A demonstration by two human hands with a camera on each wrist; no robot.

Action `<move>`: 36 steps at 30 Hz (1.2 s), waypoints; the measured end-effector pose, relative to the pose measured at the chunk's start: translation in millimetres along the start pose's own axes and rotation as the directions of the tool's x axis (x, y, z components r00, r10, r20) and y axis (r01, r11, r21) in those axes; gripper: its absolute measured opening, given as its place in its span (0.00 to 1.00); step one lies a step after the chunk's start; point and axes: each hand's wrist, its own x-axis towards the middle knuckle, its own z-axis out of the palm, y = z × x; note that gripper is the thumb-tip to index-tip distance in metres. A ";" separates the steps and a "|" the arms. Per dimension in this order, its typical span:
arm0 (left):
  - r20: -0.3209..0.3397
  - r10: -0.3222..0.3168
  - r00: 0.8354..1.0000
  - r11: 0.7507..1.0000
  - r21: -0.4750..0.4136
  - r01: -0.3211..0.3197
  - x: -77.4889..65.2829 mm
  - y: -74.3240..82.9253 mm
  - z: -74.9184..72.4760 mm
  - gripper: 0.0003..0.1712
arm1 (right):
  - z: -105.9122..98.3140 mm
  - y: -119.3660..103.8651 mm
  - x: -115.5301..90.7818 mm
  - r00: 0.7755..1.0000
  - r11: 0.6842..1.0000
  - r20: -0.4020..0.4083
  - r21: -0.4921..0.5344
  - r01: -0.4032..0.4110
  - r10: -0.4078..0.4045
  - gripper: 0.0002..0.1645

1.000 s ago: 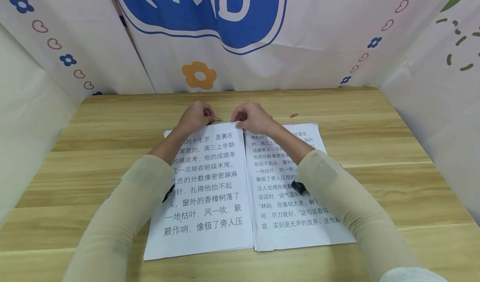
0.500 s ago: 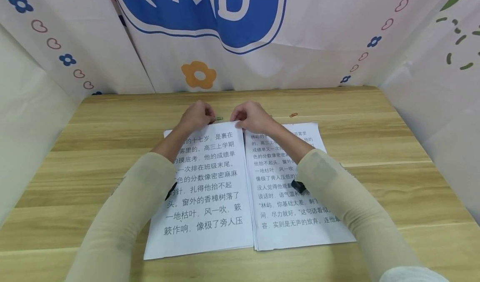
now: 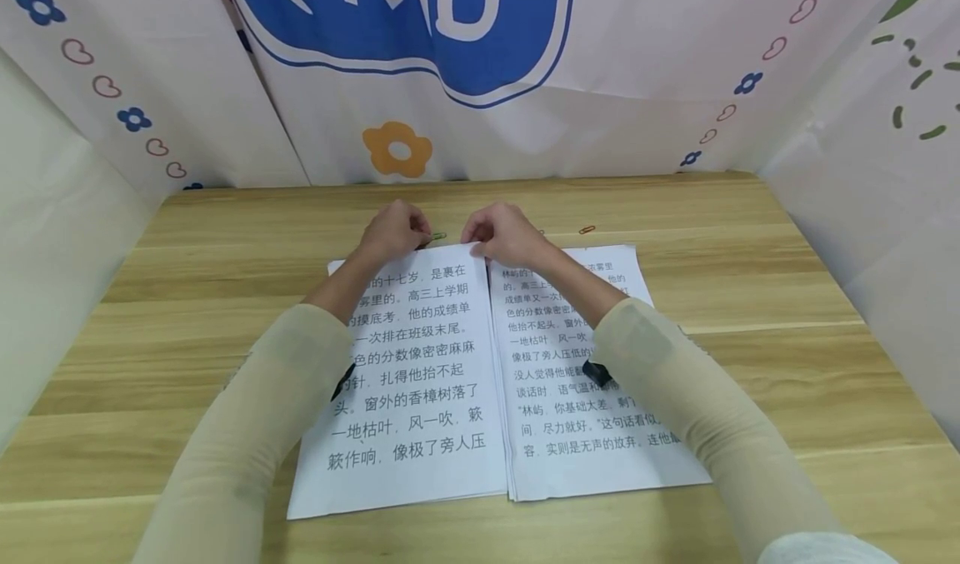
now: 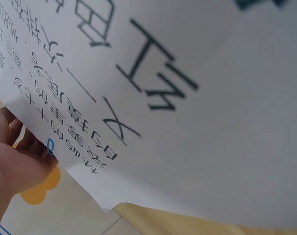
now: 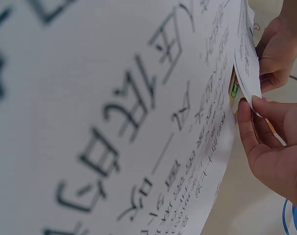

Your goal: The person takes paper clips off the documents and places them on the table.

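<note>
Two stacks of printed paper lie side by side, the left stack (image 3: 420,482) slightly overlapping the right stack (image 3: 600,474). At the top edge of the left stack, my left hand (image 3: 395,231) pinches a blue paper clip (image 4: 50,146) against the paper, as the left wrist view shows. My right hand (image 3: 506,236) grips the top right corner of that same stack between thumb and fingers. In the right wrist view this corner of the sheets (image 5: 247,73) is bent up. A green paper clip (image 3: 438,237) lies on the table between the hands, just beyond the paper.
An orange-red paper clip (image 3: 587,230) lies behind the right stack. Another clip (image 3: 542,232) shows partly behind my right hand. The wooden table (image 3: 780,314) backs onto a white printed cloth (image 3: 615,122), with white sides left and right.
My left forearm has shifted slightly to the right. Both hands keep their place at the top edge of the left stack, and the papers lie as before.
</note>
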 end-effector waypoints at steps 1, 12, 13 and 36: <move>-0.001 0.002 1.000 1.000 0.000 -0.002 0.2 -0.2 -0.1 0.05 | 0.2 0.3 0.4 1.000 1.000 0.000 -0.001 -0.001 0.001 0.09; 0.002 -0.003 1.000 1.000 -0.007 0.003 -0.8 -1.0 -1.9 0.05 | 3.9 0.5 2.3 1.000 1.000 -0.014 -0.022 -0.012 0.012 0.09; 0.003 -0.005 1.000 1.000 -0.011 0.005 -1.0 -1.1 -2.0 0.05 | 4.0 0.3 2.2 1.000 1.000 -0.016 -0.022 -0.014 0.013 0.09; -0.036 0.083 0.996 0.996 -0.008 -0.083 -17.5 -17.4 -17.6 0.05 | 4.9 1.1 1.3 0.999 0.999 -0.035 -0.047 -0.027 0.025 0.08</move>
